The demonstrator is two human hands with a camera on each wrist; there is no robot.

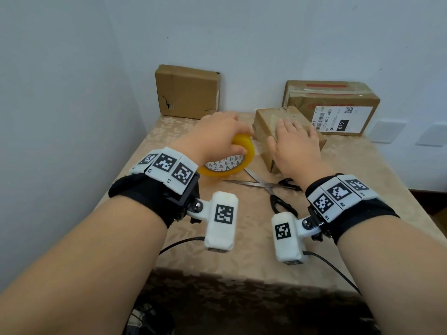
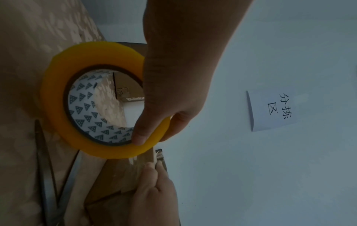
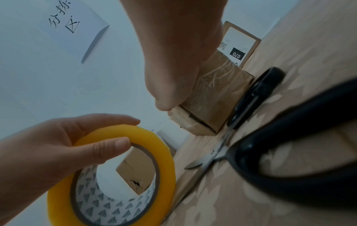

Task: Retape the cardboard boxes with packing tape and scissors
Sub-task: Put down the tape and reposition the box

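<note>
Two hands work at mid-table: my left hand (image 1: 219,131) grips the yellow packing tape roll (image 1: 238,160) beside the small cardboard box (image 1: 266,124), my right hand (image 1: 294,143) lies flat-fingered on it, and the scissors (image 1: 263,184) lie open just in front.

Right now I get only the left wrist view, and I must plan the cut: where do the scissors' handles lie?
Observer: The steel scissors with black handles lie on the beige patterned tablecloth, handles just ahead of the right wrist.
Operator: Is the right hand free to take them?
Observer: No, the right hand lies flat, fingers straight, on the small brown cardboard box.
Operator: Any other box there?
Observer: A larger brown cardboard box with a white label stands behind it, to the right.
</note>
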